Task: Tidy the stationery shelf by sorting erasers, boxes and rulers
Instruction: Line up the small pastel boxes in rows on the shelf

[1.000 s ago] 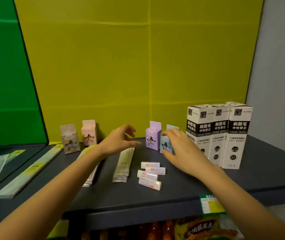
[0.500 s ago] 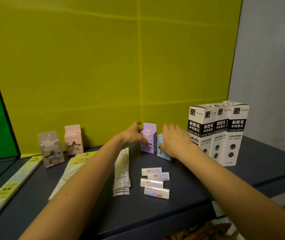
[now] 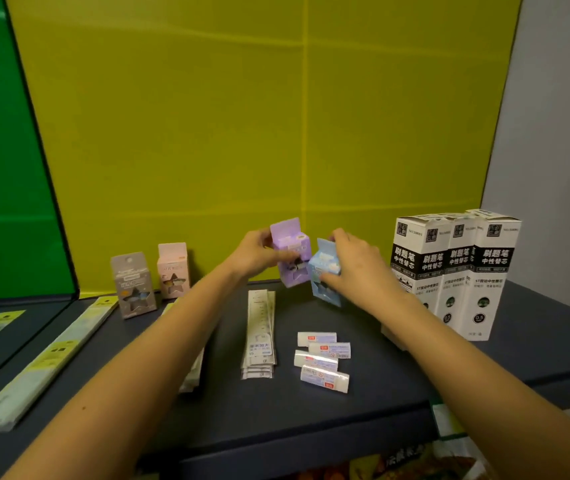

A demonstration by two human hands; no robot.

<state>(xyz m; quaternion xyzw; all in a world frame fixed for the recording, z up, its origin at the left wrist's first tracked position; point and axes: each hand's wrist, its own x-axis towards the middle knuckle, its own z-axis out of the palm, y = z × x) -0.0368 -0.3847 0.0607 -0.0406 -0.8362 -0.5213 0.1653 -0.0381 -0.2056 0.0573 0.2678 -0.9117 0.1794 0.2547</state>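
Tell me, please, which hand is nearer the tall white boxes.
Right. The right hand is just left of the tall white boxes; the left hand, gripping the purple box, is farther left.

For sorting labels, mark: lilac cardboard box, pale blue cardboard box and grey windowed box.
Lilac cardboard box [image 3: 292,242], head view, upper front.
Pale blue cardboard box [image 3: 323,265], head view, upper front.
Grey windowed box [image 3: 131,277], head view, front.

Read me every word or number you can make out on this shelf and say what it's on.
"刷题笔", "中性替芯": black band on all three tall boxes.
"0.5": black dot low on the tall boxes.
"15": ruler pack.
Purple box, blue box, erasers: print too blurred to read.
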